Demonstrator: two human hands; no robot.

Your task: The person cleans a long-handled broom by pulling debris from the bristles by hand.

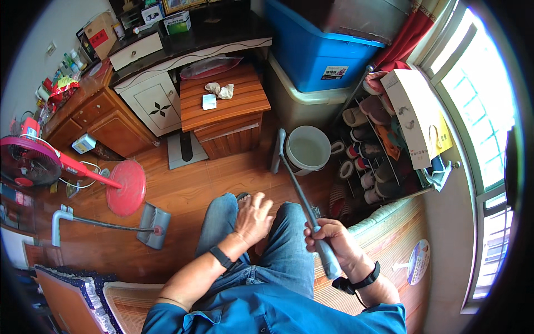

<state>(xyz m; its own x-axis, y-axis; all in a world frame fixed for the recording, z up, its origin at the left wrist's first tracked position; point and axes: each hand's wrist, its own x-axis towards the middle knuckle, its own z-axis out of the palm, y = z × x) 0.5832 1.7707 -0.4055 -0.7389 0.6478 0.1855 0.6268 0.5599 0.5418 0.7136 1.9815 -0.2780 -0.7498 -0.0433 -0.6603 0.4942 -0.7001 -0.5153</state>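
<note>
My right hand [333, 238] is closed around the grey handle of a long squeegee-like cleaning tool [300, 192]. Its shaft slants away from me, and its narrow grey head [278, 150] stands beside a white bucket [308, 148] holding cloudy liquid. Over my knees, my left hand [253, 217] has its fingers apart and holds nothing. On the wood floor to the left lies a grey dustpan [153, 225] with a long handle.
A red standing fan [125, 188] leans at the left. Ahead are a wooden cabinet [225, 96] with crumpled cloth on top, and a blue storage bin [321, 54]. Right of the bucket stands a shoe rack [386, 142]; a mat-covered bed [388, 234] is at my right.
</note>
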